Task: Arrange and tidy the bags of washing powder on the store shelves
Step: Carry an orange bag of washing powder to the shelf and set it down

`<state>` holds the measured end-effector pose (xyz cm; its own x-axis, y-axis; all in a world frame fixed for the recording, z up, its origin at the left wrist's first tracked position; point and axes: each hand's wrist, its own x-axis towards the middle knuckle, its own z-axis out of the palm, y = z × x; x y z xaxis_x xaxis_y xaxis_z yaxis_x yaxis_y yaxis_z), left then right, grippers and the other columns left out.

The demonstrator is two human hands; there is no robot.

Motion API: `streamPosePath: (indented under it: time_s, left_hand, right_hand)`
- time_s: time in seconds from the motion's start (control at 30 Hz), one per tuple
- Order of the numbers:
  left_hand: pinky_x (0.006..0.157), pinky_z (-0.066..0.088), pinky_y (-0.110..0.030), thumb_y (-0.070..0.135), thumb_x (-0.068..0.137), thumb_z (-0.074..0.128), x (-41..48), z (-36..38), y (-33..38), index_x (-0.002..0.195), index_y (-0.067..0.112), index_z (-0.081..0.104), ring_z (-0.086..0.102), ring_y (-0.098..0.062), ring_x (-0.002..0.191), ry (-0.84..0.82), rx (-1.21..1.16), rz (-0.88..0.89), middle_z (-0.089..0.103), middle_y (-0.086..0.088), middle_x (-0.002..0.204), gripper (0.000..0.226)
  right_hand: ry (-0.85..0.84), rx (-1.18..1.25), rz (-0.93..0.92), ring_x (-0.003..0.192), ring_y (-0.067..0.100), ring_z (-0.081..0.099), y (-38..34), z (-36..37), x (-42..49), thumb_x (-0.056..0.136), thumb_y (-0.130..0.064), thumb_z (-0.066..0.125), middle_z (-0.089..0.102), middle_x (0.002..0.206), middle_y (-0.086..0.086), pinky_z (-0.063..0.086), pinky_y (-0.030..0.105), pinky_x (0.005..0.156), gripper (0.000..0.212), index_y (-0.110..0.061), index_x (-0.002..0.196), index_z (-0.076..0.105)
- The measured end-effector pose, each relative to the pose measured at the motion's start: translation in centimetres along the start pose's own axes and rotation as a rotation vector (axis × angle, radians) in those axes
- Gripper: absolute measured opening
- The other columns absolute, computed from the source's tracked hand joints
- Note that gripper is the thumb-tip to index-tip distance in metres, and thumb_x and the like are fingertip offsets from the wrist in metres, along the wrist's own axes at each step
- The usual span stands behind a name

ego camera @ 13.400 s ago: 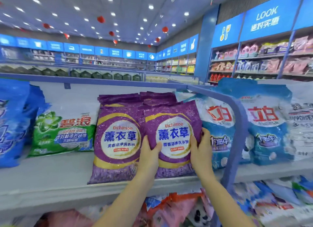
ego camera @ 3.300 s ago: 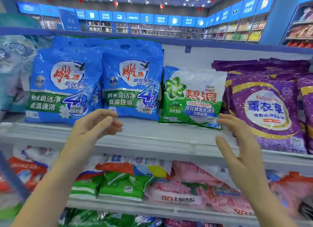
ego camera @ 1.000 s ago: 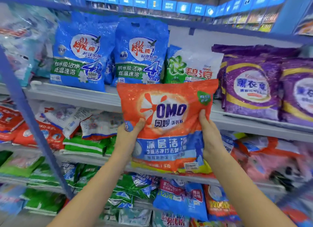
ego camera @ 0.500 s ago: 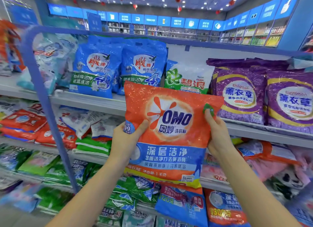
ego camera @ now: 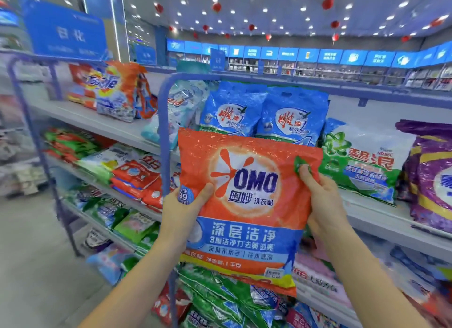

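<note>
Holds orange bag (ego camera: 247, 205) upright, label forward, probably to match its row | clamps left hand (ego camera: 181, 212), right hand (ego camera: 322, 205) on its 2 sides | hides blue bags (ego camera: 291, 114) behind it

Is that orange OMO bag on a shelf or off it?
Off. The orange OMO bag is upright in front of the shelves, gripped at its sides by the left hand and the right hand.
</note>
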<state>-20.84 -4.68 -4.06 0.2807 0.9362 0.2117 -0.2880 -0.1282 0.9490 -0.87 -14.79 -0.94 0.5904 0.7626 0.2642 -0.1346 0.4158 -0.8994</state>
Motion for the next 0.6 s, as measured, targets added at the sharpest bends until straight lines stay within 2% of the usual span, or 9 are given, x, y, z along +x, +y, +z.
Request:
streamPosePath:
  time_s: [0.1, 0.17, 0.23, 0.3, 0.37, 0.43, 0.5, 0.57, 0.6]
  left_hand:
    - [0.064, 0.056, -0.035, 0.041, 0.059, 0.070, 1.7, -4.0, 0.9, 0.081, 0.015, 0.066, 0.070, -0.022, 0.067, 0.081, 0.006, 0.007, 0.073, 0.000, 0.069, 0.034]
    - [0.059, 0.054, -0.031, 0.041, 0.059, 0.070, 2.9, -7.1, 1.5, 0.081, 0.015, 0.065, 0.070, -0.018, 0.062, 0.134, -0.004, -0.003, 0.073, 0.001, 0.067, 0.034]
    - [0.057, 0.053, -0.029, 0.042, 0.059, 0.069, 4.5, -10.7, 2.0, 0.080, 0.014, 0.065, 0.069, -0.017, 0.060, 0.179, 0.006, 0.005, 0.072, 0.000, 0.065, 0.035]
    - [0.054, 0.054, -0.027, 0.040, 0.062, 0.070, 6.3, -14.4, 2.6, 0.078, 0.011, 0.064, 0.069, -0.016, 0.059, 0.228, 0.000, 0.015, 0.072, -0.001, 0.063, 0.034]
    - [0.047, 0.050, -0.019, 0.030, 0.072, 0.071, 8.4, -18.5, 3.1, 0.074, 0.009, 0.062, 0.065, -0.008, 0.050, 0.285, -0.021, 0.035, 0.069, 0.004, 0.055, 0.024]
    - [0.048, 0.050, -0.021, 0.027, 0.074, 0.071, 10.7, -23.0, 3.9, 0.073, 0.008, 0.061, 0.065, -0.009, 0.048, 0.323, -0.036, 0.031, 0.068, 0.003, 0.055, 0.021]
    - [0.053, 0.055, -0.026, 0.032, 0.067, 0.074, 13.3, -27.7, 4.5, 0.077, 0.010, 0.065, 0.068, -0.016, 0.055, 0.341, -0.079, 0.012, 0.072, -0.001, 0.063, 0.026]
    - [0.071, 0.058, -0.039, 0.040, 0.051, 0.081, 16.1, -32.0, 5.0, 0.082, 0.013, 0.069, 0.071, -0.027, 0.071, 0.358, -0.109, 0.011, 0.074, -0.008, 0.077, 0.042]
    - [0.079, 0.056, -0.045, 0.041, 0.044, 0.085, 17.4, -33.8, 5.4, 0.081, 0.013, 0.070, 0.070, -0.031, 0.078, 0.368, -0.112, 0.015, 0.075, -0.010, 0.081, 0.049]
  right_hand:
    - [-0.107, -0.012, 0.005, 0.058, 0.009, 0.067, 1.6, 4.5, 1.5, 0.060, -0.042, 0.067, 0.071, 0.065, -0.002, 0.055, 0.023, 0.053, 0.027, -0.017, 0.066, 0.074]
    - [-0.151, -0.018, 0.021, 0.060, 0.010, 0.068, 2.8, 7.7, 2.3, 0.062, -0.042, 0.066, 0.072, 0.067, -0.002, 0.054, 0.022, 0.052, 0.029, -0.015, 0.072, 0.072]
    - [-0.206, 0.032, 0.033, 0.068, 0.011, 0.070, 4.6, 11.4, 3.3, 0.056, -0.049, 0.075, 0.074, 0.077, -0.001, 0.055, 0.023, 0.056, 0.038, -0.018, 0.077, 0.075]
    - [-0.276, 0.110, 0.033, 0.076, 0.012, 0.071, 6.2, 15.6, 4.1, 0.036, -0.061, 0.086, 0.074, 0.088, 0.002, 0.056, 0.024, 0.061, 0.066, -0.020, 0.087, 0.077]
    - [-0.321, 0.149, 0.084, 0.072, 0.011, 0.070, 8.3, 19.9, 4.9, 0.016, -0.066, 0.086, 0.072, 0.090, 0.003, 0.056, 0.022, 0.057, 0.099, -0.015, 0.099, 0.071]
    - [-0.368, 0.085, 0.138, 0.080, 0.010, 0.070, 11.5, 24.6, 5.4, 0.008, -0.069, 0.083, 0.073, 0.095, -0.004, 0.057, 0.022, 0.063, 0.115, -0.019, 0.109, 0.062]
    - [-0.397, -0.024, 0.197, 0.083, 0.008, 0.070, 15.5, 28.8, 6.0, 0.013, -0.067, 0.085, 0.073, 0.097, -0.005, 0.056, 0.022, 0.062, 0.119, -0.020, 0.118, 0.056]
    - [-0.429, -0.083, 0.251, 0.076, 0.002, 0.069, 19.7, 31.9, 6.8, 0.043, -0.049, 0.092, 0.075, 0.091, -0.006, 0.052, 0.018, 0.060, 0.100, -0.010, 0.125, 0.050]
    - [-0.453, -0.107, 0.252, 0.079, 0.002, 0.069, 21.3, 33.4, 7.1, 0.056, -0.040, 0.090, 0.075, 0.090, -0.007, 0.053, 0.018, 0.065, 0.089, -0.006, 0.127, 0.047]
